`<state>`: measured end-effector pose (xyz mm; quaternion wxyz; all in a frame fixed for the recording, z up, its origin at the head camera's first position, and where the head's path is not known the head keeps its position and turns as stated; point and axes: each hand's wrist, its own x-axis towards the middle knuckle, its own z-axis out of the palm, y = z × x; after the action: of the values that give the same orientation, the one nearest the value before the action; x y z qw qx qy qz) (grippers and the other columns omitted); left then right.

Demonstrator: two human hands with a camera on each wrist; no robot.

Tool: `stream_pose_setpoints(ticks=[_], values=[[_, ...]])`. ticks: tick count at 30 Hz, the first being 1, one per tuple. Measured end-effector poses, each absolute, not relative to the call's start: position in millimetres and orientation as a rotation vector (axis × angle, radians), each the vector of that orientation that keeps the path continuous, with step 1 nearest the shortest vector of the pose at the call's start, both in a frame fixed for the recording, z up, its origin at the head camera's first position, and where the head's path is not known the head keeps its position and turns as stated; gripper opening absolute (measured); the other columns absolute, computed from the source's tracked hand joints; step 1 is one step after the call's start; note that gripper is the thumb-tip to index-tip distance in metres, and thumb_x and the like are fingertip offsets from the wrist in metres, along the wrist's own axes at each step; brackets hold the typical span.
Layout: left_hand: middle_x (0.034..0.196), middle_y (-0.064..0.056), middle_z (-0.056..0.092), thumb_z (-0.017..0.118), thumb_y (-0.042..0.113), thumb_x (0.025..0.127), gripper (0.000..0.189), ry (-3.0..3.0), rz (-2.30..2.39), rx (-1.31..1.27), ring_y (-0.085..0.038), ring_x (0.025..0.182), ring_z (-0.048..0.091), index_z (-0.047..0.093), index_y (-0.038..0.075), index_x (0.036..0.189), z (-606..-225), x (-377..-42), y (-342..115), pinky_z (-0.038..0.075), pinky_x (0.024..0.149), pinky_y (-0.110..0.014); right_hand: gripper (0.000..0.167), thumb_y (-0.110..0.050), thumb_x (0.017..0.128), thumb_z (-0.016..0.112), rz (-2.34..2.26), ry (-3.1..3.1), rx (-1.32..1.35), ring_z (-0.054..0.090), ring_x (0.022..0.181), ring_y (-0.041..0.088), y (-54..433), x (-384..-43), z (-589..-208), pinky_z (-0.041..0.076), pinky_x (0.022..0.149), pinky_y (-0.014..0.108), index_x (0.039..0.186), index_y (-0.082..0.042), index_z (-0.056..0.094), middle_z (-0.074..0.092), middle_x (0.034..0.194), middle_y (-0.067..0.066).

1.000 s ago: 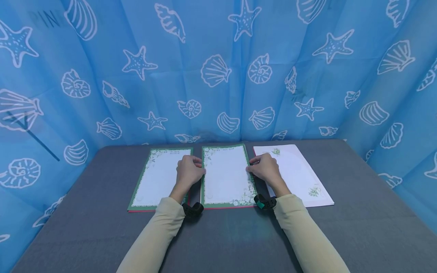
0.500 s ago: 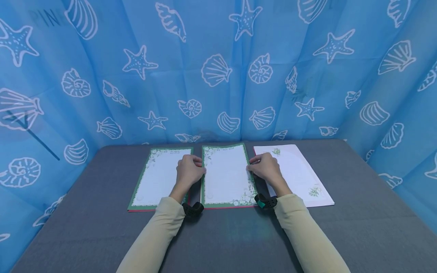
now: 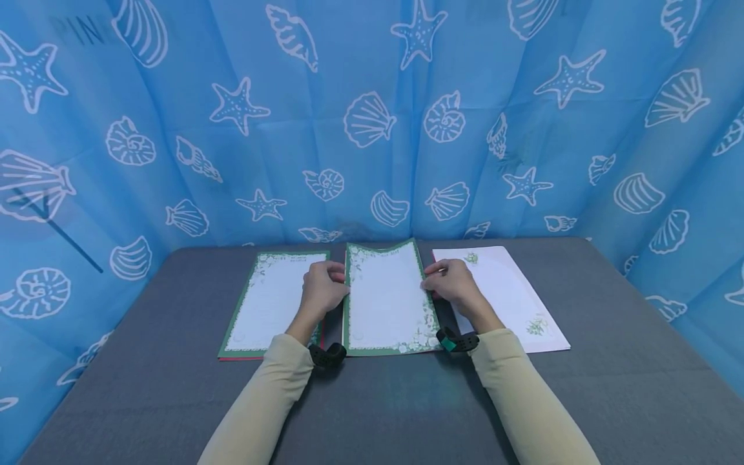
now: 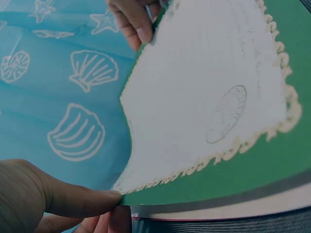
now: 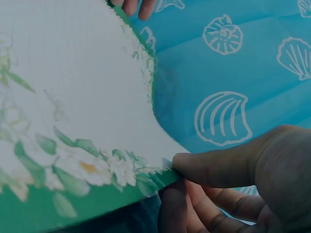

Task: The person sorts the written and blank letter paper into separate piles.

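A sheet of paper [image 3: 386, 300] with a green, flower-printed border sits at the middle of the table, its far edge bowed and raised. My left hand [image 3: 321, 287] pinches its left edge; in the left wrist view the thumb [image 4: 92, 200] lies on top and the fingers underneath. At the right edge my right hand [image 3: 456, 287] pinches it likewise, the thumb [image 5: 209, 169] over the printed flowers. The left wrist view shows a gap between the lifted sheet and the pink-edged stack [image 4: 223, 219] below.
To the left lies another green-bordered stack of paper [image 3: 264, 310], partly under the left forearm. On the right is a white stack [image 3: 511, 303] with small green plant prints. All rest on a grey cloth-covered table [image 3: 372, 413], backed by a blue seashell curtain [image 3: 372, 161].
The middle sheet's far edge has risen and bowed more. Its near edge now covers the red line that showed beneath it. The hands have stayed at its sides, the right shifting slightly.
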<state>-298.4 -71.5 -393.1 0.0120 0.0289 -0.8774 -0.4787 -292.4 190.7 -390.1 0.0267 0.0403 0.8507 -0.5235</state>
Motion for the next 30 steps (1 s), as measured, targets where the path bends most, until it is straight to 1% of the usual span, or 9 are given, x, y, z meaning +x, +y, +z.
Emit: stream_pose_setpoints(ticks=[3,9,15,19,25,30], values=[[0.103,-0.009,0.071,0.076,-0.003,0.082,0.044,-2.708,-1.563,0.092,-0.027,0.093,0.068,0.068,0.003,0.126,-392,-299,-74,0.057,0.077,-0.04,0.027,0.002,0.091,0.067,-1.682,2.567,0.118,0.063,0.073,0.017,194,-293,-389,0.058,0.069,0.032,0.116,0.011,0.062,0.066,0.088,0.012],[0.107,-0.011,0.072,0.075,-0.004,0.084,0.051,-2.653,-1.685,0.107,-0.027,0.095,0.07,0.063,0.002,0.133,-388,-300,-77,0.058,0.081,-0.04,0.034,0.001,0.093,0.068,-1.749,2.506,0.125,0.063,0.074,0.014,199,-294,-387,0.058,0.07,0.031,0.124,0.011,0.059,0.066,0.085,0.006],[0.11,-0.016,0.07,0.071,-0.006,0.087,0.051,-2.591,-1.821,0.089,-0.03,0.099,0.069,0.06,0.0,0.136,-387,-300,-79,0.058,0.083,-0.042,0.035,0.0,0.094,0.067,-1.766,2.487,0.11,0.062,0.075,0.012,200,-294,-385,0.056,0.07,0.028,0.126,0.011,0.06,0.063,0.09,0.007],[0.108,-0.016,0.066,0.067,-0.007,0.089,0.045,-2.552,-1.919,0.063,-0.029,0.099,0.066,0.061,-0.001,0.134,-385,-302,-81,0.058,0.082,-0.041,0.031,-0.001,0.094,0.066,-1.785,2.461,0.104,0.062,0.076,0.012,201,-294,-385,0.056,0.071,0.027,0.122,0.011,0.06,0.064,0.093,0.009],[0.109,-0.016,0.062,0.063,-0.009,0.092,0.036,-2.521,-1.983,0.011,-0.025,0.094,0.063,0.062,-0.004,0.128,-385,-303,-83,0.057,0.082,-0.037,0.027,-0.003,0.096,0.065,-1.809,2.427,0.101,0.063,0.078,0.012,204,-295,-385,0.056,0.074,0.029,0.119,0.01,0.059,0.065,0.093,0.009],[0.108,-0.017,0.062,0.063,-0.008,0.092,0.03,-2.495,-1.995,0.003,-0.025,0.094,0.062,0.064,-0.004,0.122,-387,-305,-82,0.057,0.083,-0.036,0.025,-0.004,0.097,0.065,-1.819,2.414,0.109,0.063,0.08,0.012,205,-296,-384,0.056,0.077,0.03,0.117,0.009,0.059,0.064,0.095,0.009]])
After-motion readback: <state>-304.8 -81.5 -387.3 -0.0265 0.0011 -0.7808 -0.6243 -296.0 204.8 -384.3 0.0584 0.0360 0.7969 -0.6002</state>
